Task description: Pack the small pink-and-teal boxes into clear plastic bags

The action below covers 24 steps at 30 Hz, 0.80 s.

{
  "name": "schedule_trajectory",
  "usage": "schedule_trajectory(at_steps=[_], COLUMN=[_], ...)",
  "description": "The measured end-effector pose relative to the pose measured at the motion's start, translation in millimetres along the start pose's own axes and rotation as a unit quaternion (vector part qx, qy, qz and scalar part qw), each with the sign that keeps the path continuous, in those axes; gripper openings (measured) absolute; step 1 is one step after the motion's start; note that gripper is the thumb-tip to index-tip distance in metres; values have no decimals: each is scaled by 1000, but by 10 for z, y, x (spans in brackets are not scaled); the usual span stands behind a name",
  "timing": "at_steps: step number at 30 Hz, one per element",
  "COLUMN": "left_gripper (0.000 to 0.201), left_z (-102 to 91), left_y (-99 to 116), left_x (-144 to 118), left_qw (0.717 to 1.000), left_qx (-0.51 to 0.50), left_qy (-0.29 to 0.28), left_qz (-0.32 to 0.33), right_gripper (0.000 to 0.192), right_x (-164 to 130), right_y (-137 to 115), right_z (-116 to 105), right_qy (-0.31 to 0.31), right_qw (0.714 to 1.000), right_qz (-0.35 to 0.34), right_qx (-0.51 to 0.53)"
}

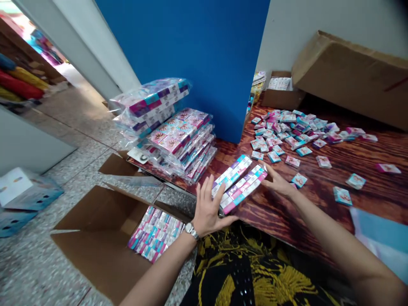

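Two wrapped packs of small printed boxes stand side by side on the table's front edge: a near pack [245, 189] and a far pack [234, 170]. My left hand [208, 206], with a watch at its wrist, lies at their left end, fingers spread. At the right end of the near pack is my right hand [276, 180]; its fingers bend round the corner, partly hidden. Left of the packs rises a stack of similar clear-wrapped packs [181, 131], with another stack [156, 97] behind it.
An open carton [105, 242] on the floor holds several packs [156, 233]. Loose small boxes [290, 127] are scattered over the wooden table [318, 212]. A blue panel [191, 46] stands behind the stacks. A large carton [353, 76] leans at the back right.
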<state>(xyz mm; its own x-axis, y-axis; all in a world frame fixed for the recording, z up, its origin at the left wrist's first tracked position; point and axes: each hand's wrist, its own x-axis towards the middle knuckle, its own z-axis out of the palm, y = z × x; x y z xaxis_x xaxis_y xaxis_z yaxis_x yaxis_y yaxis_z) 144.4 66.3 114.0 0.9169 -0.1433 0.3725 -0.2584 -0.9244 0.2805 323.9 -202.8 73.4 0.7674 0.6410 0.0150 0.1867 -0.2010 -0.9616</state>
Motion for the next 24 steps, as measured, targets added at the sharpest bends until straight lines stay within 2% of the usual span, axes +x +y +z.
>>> schedule_trajectory(at_steps=[3,7,11,14,16,19,21,24], left_gripper=[110,128,124,124,126,124,118,113], left_z=[-148,-14,190,151,-34,-572,-1049,-1734], left_y=[155,271,367,411,372,232,130,-63], left_x=[441,900,1035,976,839,404,-27,-719], left_qw=[993,968,962,956,956,962,962,952], left_qx=[28,40,83,74,50,8,-19,6], left_qy=[-103,-230,-235,-248,-253,-223,-195,-136], left_qz=[-57,-90,-116,-139,-141,-158,-192,-276], right_gripper=[82,73,70,71,74,73,71,61], right_x=[38,116,142,61,0,-36,-42,-36], right_y=[49,87,85,44,12,-41,-116,-329], right_z=[58,120,144,159,183,335,585,1201], right_qy=[28,55,54,43,23,-61,-118,-226], right_qw=[999,996,995,996,997,998,989,967], right_qz=[-21,-49,-58,-49,-42,-19,-17,-38], right_qx=[-17,-47,-53,-62,-64,10,87,114])
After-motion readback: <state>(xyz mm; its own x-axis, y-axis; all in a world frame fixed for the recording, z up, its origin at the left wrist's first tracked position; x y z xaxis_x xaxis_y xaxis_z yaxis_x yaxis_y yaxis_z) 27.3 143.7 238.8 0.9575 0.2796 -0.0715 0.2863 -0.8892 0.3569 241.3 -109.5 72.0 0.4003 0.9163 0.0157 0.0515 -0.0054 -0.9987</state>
